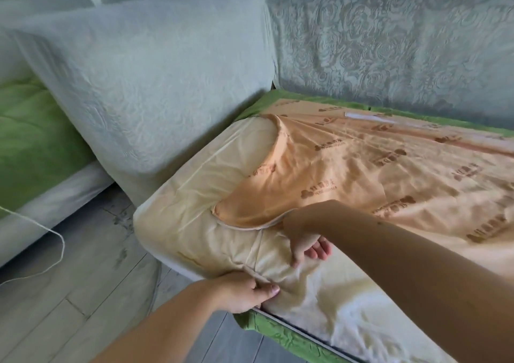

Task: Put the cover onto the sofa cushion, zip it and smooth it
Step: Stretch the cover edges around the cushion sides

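A large sofa cushion (pixel 200 195) in a pale cream liner lies flat on the sofa seat, its left end bare. An orange cover (pixel 347 173) with brown printed marks is drawn over the rest, its open edge curving across the cushion. My left hand (pixel 244 293) pinches cream fabric at the cushion's near edge. My right hand (pixel 306 240) grips a fold of the cream fabric just below the cover's open edge. A white zip strip (pixel 367 117) shows at the far side.
A pale green textured cushion (pixel 144 84) leans against the sofa at left. The patterned backrest (pixel 389 45) runs behind. A green seat edge (pixel 292 340) lies under the cushion. Grey floor (pixel 83 293) and a thin white cord (pixel 55 237) are at lower left.
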